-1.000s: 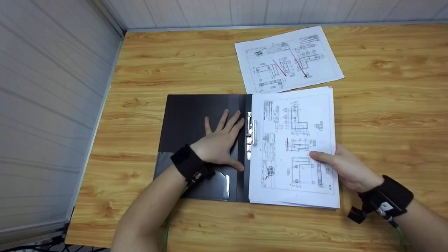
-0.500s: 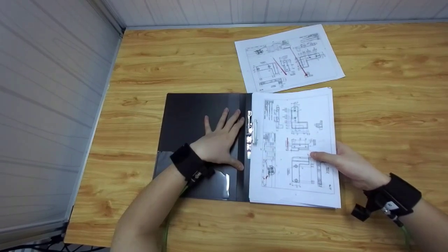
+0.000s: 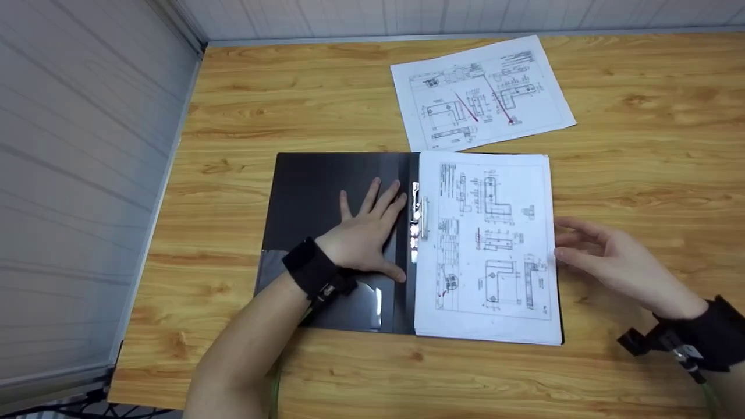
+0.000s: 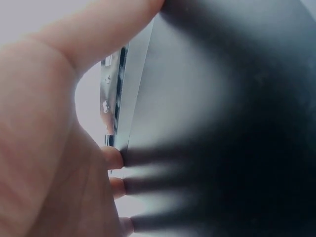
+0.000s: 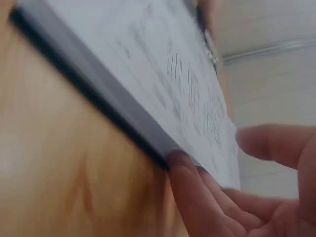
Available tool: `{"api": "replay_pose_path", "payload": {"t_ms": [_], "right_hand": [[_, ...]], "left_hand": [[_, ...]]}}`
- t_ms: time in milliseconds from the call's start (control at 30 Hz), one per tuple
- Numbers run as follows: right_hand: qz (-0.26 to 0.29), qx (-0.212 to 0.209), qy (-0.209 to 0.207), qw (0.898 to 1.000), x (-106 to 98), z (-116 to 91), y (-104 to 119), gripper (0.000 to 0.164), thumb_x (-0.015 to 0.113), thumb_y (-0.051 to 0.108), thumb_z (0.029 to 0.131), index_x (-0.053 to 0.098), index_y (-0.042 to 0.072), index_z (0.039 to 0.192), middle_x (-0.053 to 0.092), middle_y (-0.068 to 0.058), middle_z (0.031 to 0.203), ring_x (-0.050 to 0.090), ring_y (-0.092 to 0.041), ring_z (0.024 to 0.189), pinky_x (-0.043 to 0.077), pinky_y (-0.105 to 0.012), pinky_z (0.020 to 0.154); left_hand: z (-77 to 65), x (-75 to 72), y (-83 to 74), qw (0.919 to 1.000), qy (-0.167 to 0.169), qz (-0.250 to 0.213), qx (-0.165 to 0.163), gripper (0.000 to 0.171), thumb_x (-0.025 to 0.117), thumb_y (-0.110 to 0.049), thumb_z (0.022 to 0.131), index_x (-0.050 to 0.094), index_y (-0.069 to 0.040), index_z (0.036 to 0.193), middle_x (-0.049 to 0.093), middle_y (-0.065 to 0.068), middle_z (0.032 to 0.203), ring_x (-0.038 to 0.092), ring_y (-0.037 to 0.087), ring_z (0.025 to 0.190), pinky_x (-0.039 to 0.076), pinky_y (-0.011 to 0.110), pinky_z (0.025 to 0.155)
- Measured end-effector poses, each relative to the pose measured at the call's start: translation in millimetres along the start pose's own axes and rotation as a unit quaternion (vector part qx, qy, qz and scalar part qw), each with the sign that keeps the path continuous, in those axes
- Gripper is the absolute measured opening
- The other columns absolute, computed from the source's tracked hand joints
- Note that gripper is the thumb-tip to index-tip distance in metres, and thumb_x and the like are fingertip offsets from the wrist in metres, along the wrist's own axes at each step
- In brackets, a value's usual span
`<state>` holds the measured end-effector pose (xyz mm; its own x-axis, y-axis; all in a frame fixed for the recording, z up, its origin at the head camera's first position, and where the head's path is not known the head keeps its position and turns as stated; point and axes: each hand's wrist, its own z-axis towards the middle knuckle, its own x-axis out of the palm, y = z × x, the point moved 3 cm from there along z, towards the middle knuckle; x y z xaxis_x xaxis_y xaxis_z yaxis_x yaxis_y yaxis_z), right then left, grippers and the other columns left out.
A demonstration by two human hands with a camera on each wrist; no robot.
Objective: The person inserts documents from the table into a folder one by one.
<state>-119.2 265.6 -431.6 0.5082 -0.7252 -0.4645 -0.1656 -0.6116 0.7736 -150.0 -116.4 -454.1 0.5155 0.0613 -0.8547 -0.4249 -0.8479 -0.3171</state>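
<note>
A black ring folder [image 3: 326, 186] lies spread on the wooden table, its inner cover to the left. My left hand [image 3: 364, 238] rests on that cover with fingers spread wide, the fingertips pointing toward the metal clip [image 3: 424, 218]. To the right of the clip lies a stack of white sheets [image 3: 524, 174], the top one printed with technical drawings and small red marks. My right hand [image 3: 620, 262] is at the right edge of the stack. In the right wrist view its fingers [image 5: 202, 195] touch the sheets' edge, while the thumb [image 5: 271, 140] stays apart from the paper.
Beyond the folder, a loose sheet [image 3: 430, 96] of drawings with red lines lies slanted on the table [image 3: 640, 174]. A grey wall panel [image 3: 75, 174] borders the left side, and another wall [image 3: 465, 17] runs along the back.
My right hand has let go of the sheets' right edge and drawn back to the right. The stack's raised right side has settled lower. The left hand has stayed in place.
</note>
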Motion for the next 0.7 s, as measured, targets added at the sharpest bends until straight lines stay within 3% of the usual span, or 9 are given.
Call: {"api": "replay_pose_path", "payload": {"t_ms": [133,300,500,600,700], "right_hand": [[-0.062,-0.012,-0.03,0.998,-13,2,2,0.069,0.066,0.041,0.095,0.043,0.005,0.15,0.061,-0.018,0.132,0.065,-0.034,0.109,0.051,-0.016,0.076],[-0.088,0.004,-0.047,0.995,-40,23,7,0.063,0.066,0.042,0.095,0.05,0.006,0.145,0.066,-0.019,0.121,0.07,-0.015,0.093,0.054,-0.023,0.071],[-0.113,0.042,-0.082,0.989,-87,75,18,0.071,0.062,0.054,0.094,0.049,0.006,0.145,0.067,-0.019,0.115,0.068,-0.019,0.086,0.054,-0.029,0.067],[-0.105,0.065,-0.093,0.988,-110,106,21,0.077,0.061,0.055,0.094,0.043,0.004,0.149,0.063,-0.022,0.122,0.069,-0.016,0.084,0.054,-0.026,0.068],[-0.124,0.092,-0.103,0.983,-125,132,24,0.089,0.057,0.06,0.093,0.03,0.001,0.154,0.053,-0.03,0.136,0.067,-0.03,0.103,0.054,-0.041,0.085]], "left_hand": [[-0.2,-0.3,-0.1,1.0,0.002,0.004,0.0,0.144,0.073,-0.082,0.058,-0.002,-0.013,0.161,-0.025,0.004,0.163,-0.027,0.034,0.146,-0.015,0.079,0.1],[0.2,-0.9,-0.5,1.0,0.004,0.006,-0.001,0.145,0.073,-0.083,0.058,-0.003,-0.014,0.161,-0.025,0.005,0.163,-0.027,0.035,0.146,-0.014,0.079,0.099],[0.3,-0.6,-0.2,1.0,0.004,0.006,-0.005,0.146,0.073,-0.083,0.057,-0.004,-0.014,0.161,-0.025,0.005,0.163,-0.027,0.035,0.146,-0.013,0.079,0.1],[0.5,-0.6,-0.3,1.0,0.004,0.007,-0.005,0.147,0.073,-0.083,0.057,-0.004,-0.014,0.161,-0.025,0.005,0.163,-0.027,0.035,0.146,-0.013,0.079,0.099],[1.0,-0.8,-1.4,0.9999,0.006,0.008,-0.006,0.147,0.073,-0.083,0.057,-0.004,-0.014,0.161,-0.025,0.005,0.163,-0.027,0.035,0.146,-0.013,0.079,0.099]]}}
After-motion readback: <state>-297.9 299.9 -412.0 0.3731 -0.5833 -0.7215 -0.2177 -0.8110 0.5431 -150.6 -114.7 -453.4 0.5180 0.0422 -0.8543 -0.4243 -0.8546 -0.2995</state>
